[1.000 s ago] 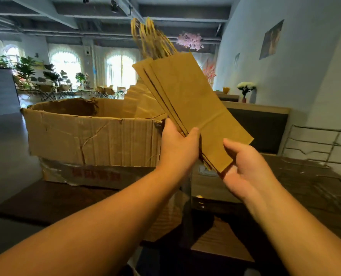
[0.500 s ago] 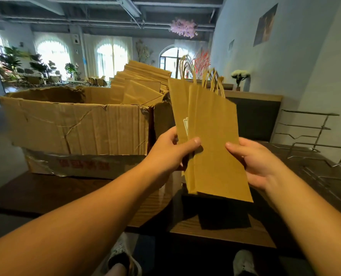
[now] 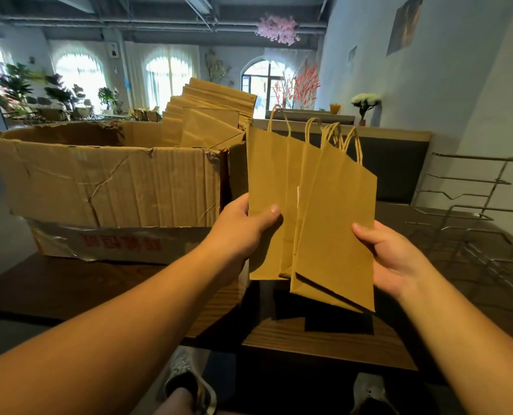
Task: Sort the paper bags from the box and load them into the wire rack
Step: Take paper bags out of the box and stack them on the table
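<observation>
I hold a small fan of flat brown paper bags point(image 3: 330, 217) with twisted handles upright above the table. My left hand point(image 3: 243, 226) pinches the left bag, thumb across its front. My right hand point(image 3: 390, 256) grips the right edge of the front bag, fingers behind it. A torn cardboard box point(image 3: 108, 181) stands at the left on the table, with a stack of more folded bags point(image 3: 210, 115) sticking out of its far right corner. The wire rack point(image 3: 477, 211) stands at the right on the table, with no bags visible in it.
The dark wooden table point(image 3: 324, 339) has its front edge just below the bags. My two shoes point(image 3: 189, 381) show under it. A dark bench back point(image 3: 396, 169) and a white wall lie behind the rack. Plants and chairs fill the far left of the room.
The bags swung from tilted and raised to upright and lower. They have since spread into a wider fan, with my hands drawn a little further apart.
</observation>
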